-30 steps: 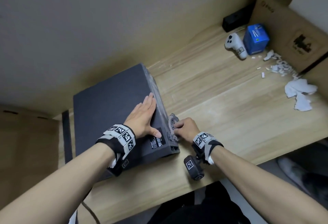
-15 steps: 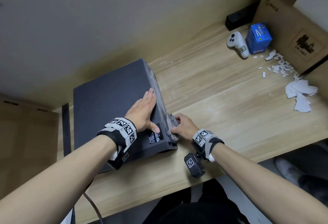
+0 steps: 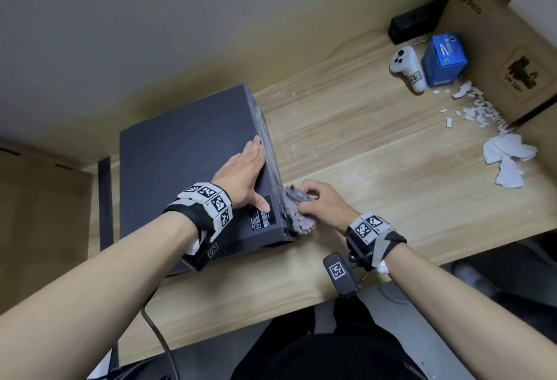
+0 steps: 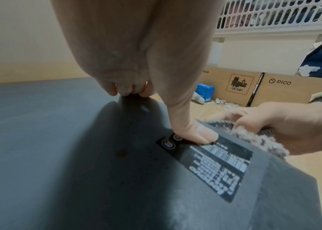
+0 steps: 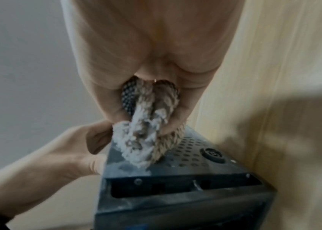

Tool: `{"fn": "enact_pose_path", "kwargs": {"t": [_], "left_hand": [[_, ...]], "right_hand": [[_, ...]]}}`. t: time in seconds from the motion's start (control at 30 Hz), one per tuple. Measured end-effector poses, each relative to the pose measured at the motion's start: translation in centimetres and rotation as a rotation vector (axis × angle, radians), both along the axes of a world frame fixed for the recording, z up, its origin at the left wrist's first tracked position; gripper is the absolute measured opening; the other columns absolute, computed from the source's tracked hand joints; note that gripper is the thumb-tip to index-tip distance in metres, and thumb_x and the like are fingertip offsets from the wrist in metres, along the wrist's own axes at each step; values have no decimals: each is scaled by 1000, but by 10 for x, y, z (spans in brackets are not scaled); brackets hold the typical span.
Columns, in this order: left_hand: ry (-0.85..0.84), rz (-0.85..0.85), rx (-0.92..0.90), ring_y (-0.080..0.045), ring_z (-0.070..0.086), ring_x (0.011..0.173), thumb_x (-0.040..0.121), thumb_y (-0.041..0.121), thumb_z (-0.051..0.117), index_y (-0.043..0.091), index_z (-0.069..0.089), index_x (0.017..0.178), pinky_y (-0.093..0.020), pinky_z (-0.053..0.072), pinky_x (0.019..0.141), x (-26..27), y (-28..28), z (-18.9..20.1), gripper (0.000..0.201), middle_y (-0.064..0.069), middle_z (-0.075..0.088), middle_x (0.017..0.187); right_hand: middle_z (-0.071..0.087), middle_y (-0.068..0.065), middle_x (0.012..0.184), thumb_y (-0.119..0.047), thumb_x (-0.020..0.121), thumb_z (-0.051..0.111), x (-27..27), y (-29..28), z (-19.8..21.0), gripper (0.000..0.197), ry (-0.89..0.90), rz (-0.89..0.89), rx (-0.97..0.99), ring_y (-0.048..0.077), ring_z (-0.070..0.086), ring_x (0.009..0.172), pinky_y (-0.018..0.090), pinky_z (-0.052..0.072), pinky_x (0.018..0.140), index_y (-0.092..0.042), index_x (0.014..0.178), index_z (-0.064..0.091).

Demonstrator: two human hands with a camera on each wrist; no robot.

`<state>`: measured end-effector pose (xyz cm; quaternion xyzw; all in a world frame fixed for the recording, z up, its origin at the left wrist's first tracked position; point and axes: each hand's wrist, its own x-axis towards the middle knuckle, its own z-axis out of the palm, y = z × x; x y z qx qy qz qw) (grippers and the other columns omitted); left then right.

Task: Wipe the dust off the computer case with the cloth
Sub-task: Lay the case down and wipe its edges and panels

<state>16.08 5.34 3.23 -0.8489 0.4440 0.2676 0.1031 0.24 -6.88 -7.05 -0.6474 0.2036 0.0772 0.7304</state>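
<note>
A dark grey computer case (image 3: 184, 153) lies flat on the wooden desk (image 3: 361, 150). My left hand (image 3: 244, 175) rests flat on its top, fingers straight, thumb beside the black label (image 4: 211, 161). My right hand (image 3: 322, 205) grips a bunched grey fluffy cloth (image 3: 297, 214) and presses it against the case's right side near the front corner. In the right wrist view the cloth (image 5: 146, 140) sits on the perforated side panel (image 5: 191, 154), which carries pale dust. In the left wrist view the cloth (image 4: 260, 140) shows beyond the case's edge.
At the back right stand a white controller (image 3: 407, 68), a blue box (image 3: 444, 59), a black block (image 3: 413, 22) and a cardboard box (image 3: 497, 48). Torn white paper bits (image 3: 509, 153) lie near it. A cable (image 3: 159, 340) hangs off the front edge.
My right hand with the cloth has shifted slightly toward the case's front corner along its right side. The left hand stays flat on top.
</note>
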Motion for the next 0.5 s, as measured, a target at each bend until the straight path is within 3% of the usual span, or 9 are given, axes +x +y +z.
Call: {"fn": "enact_pose_path", "kwargs": {"t": [0.07,0.17,0.3,0.5], "left_hand": [[8,5,-7,-21,-9,149,53,52,87,6,-6,153,-36,6,120,0,0,0,144,-8,-18,160],[19,11,-14,-20,-9,149,54,51,87,6,-6,153,-36,7,119,1,1,-1,144,-8,-18,160],[16,9,-16,-21,-8,149,52,50,88,5,-5,153,-36,9,119,0,0,0,144,-9,-16,161],[8,2,-3,-22,-8,149,53,51,88,6,-6,153,-38,11,120,-1,-1,2,144,-9,-17,160]], "right_hand": [[62,3,81,5,80,68,1,3,3,22,-53,-31,-20,15,62,69,25,52,61,-14,77,57],[50,-2,67,0,72,71,6,17,4,29,-105,-36,-92,12,49,63,26,41,61,-18,65,50],[43,-1,64,-13,64,70,11,20,3,26,-123,-61,-112,12,41,61,28,33,58,-19,61,44],[36,-1,63,-8,70,69,9,14,6,37,-70,110,-106,14,38,60,28,32,57,-21,63,35]]}}
